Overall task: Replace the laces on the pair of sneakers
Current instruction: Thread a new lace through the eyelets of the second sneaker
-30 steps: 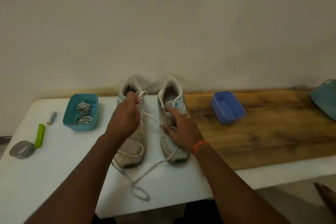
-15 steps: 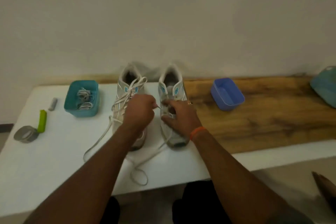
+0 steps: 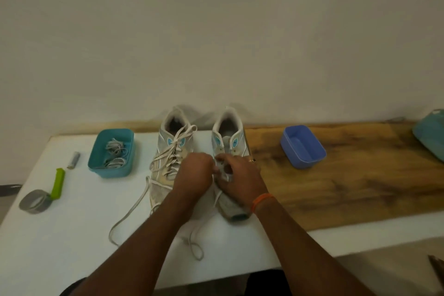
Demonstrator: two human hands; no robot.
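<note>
Two white sneakers with blue side marks stand side by side on the white table (image 3: 72,235), toes toward the person and heels toward the far wall. The left sneaker (image 3: 171,151) is laced up its front, and its white lace (image 3: 129,209) trails loose off the near left side onto the table in a long loop. The right sneaker (image 3: 228,144) has its upper eyelets bare, and a second lace end (image 3: 195,247) lies curled on the table near the front edge, between the two forearms. Both hands meet over the middle of the right sneaker: the left hand (image 3: 195,175) is curled in a fist-like pinch, apparently on a lace, though what it holds is hidden behind the knuckles; the right hand (image 3: 240,180), with an orange band (image 3: 262,200) at the wrist, has its fingers curled round the shoe's lacing area. Left of the sneakers sits a teal tub (image 3: 110,151) holding a tangle of pale laces. Farther left lie a small battery (image 3: 74,160), a green tool (image 3: 57,184) and a roll of grey tape (image 3: 34,200). To the right, a blue tub (image 3: 302,146) rests on a wooden board (image 3: 360,175).
</note>
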